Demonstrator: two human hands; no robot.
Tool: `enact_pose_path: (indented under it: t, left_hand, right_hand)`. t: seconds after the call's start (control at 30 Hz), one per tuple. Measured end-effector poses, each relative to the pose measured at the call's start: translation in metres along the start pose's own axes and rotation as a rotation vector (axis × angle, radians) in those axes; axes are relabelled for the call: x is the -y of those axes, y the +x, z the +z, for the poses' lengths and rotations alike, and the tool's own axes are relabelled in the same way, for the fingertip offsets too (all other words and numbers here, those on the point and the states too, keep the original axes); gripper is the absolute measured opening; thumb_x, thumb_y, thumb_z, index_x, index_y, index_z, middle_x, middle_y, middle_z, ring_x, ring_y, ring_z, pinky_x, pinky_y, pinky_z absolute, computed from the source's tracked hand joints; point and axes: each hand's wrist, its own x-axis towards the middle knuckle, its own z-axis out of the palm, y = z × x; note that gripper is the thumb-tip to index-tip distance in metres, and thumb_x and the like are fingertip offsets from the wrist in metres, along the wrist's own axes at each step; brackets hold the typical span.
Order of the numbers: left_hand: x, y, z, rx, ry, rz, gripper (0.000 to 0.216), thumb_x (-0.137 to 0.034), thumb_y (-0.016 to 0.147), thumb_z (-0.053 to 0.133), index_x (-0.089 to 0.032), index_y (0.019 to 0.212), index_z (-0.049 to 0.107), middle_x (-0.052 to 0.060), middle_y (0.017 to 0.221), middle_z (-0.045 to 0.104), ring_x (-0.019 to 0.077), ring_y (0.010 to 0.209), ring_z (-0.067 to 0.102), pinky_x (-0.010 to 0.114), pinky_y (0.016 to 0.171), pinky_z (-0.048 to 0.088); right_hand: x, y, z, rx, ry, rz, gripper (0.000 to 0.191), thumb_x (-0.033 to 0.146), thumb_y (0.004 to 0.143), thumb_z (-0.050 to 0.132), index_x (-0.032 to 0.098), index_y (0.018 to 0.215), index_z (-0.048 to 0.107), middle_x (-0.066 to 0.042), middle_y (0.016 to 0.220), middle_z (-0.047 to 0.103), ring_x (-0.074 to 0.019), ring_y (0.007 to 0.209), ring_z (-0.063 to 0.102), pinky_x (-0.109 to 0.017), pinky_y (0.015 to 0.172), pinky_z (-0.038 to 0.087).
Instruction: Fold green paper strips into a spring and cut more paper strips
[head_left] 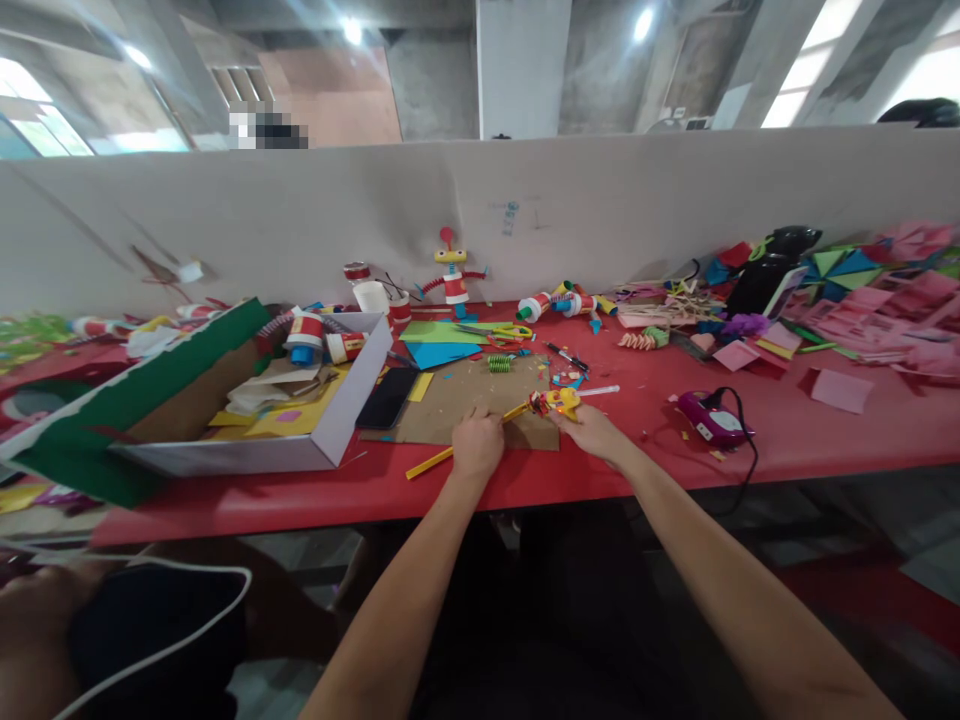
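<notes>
A long yellow strip [429,463] lies slantwise, with my left hand [478,442] closed around it near its middle. My right hand [592,432] is wrapped round a small yellow glue gun [562,402], which has a clear glue stick [602,390] at its back. The gun's front end points left and is close to the strip's upper end; I cannot tell whether they touch. Under both lies a brown cardboard sheet [450,398]. A coiled green paper spring [499,364] rests on the cardboard beyond my hands.
To the left stand an open box [225,455] with paper parts and a black phone [386,398]. Yellow-handled scissors [517,331], a pen [568,357] and a paper robot figure [454,285] are farther back. On the right sits a purple power socket [712,418] with its cable.
</notes>
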Motion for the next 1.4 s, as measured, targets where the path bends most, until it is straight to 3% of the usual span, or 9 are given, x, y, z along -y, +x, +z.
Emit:
enact_pose_path:
  t: [0.23, 0.5, 0.77, 0.97, 1.23, 1.4]
  left_hand:
    - [0.001, 0.000, 0.002, -0.036, -0.013, 0.011, 0.033, -0.027, 0.087, 0.035, -0.021, 0.090, 0.068, 0.009, 0.093, 0.062, 0.0211, 0.092, 0.052, 0.030, 0.074, 0.041]
    - [0.001, 0.000, 0.003, -0.050, 0.000, 0.004, 0.033, -0.028, 0.088, 0.036, -0.021, 0.091, 0.068, 0.008, 0.093, 0.063, 0.0202, 0.094, 0.052, 0.028, 0.074, 0.041]
    - [0.002, 0.001, 0.004, -0.085, 0.012, 0.022, 0.031, -0.028, 0.087, 0.038, -0.022, 0.090, 0.069, 0.007, 0.089, 0.063, 0.0209, 0.090, 0.053, 0.029, 0.070, 0.042]
    - [0.000, 0.000, 0.001, -0.057, 0.028, 0.025, 0.033, -0.026, 0.087, 0.037, -0.020, 0.083, 0.068, 0.008, 0.090, 0.063, 0.0206, 0.092, 0.053, 0.028, 0.071, 0.042]
    - [0.003, 0.000, 0.003, -0.076, 0.010, 0.043, 0.028, -0.024, 0.085, 0.038, -0.021, 0.084, 0.067, 0.007, 0.088, 0.062, 0.0201, 0.089, 0.053, 0.028, 0.068, 0.041]
    - [0.004, 0.000, 0.003, -0.054, -0.013, 0.039, 0.025, -0.023, 0.084, 0.041, -0.022, 0.087, 0.066, 0.006, 0.090, 0.062, 0.0193, 0.092, 0.053, 0.027, 0.071, 0.042]
  right_hand:
    - [-0.004, 0.005, -0.008, -0.004, -0.073, 0.036, 0.031, 0.053, 0.070, 0.059, 0.022, 0.065, 0.064, -0.003, 0.063, 0.064, -0.0218, 0.062, 0.058, -0.029, 0.059, 0.039]
    - [-0.001, 0.011, -0.021, 0.020, -0.289, 0.083, 0.038, 0.052, 0.079, 0.048, 0.019, 0.090, 0.063, -0.011, 0.090, 0.067, -0.0265, 0.085, 0.061, -0.031, 0.069, 0.042]
    - [-0.001, 0.016, -0.025, 0.036, -0.424, 0.107, 0.046, 0.054, 0.083, 0.038, 0.017, 0.103, 0.057, -0.015, 0.103, 0.064, -0.0298, 0.093, 0.059, -0.033, 0.073, 0.041]
    - [0.002, 0.013, -0.020, 0.043, -0.412, 0.105, 0.044, 0.053, 0.082, 0.041, 0.017, 0.100, 0.059, -0.014, 0.096, 0.066, -0.0283, 0.089, 0.060, -0.032, 0.070, 0.041]
    - [0.020, 0.001, 0.002, 0.158, -0.271, 0.028, 0.040, 0.054, 0.080, 0.045, 0.020, 0.093, 0.062, -0.008, 0.090, 0.067, -0.0244, 0.084, 0.061, -0.029, 0.068, 0.042]
    - [0.023, 0.001, 0.006, 0.195, -0.297, 0.029, 0.040, 0.054, 0.081, 0.045, 0.020, 0.087, 0.063, -0.007, 0.083, 0.067, -0.0237, 0.079, 0.060, -0.029, 0.066, 0.042]
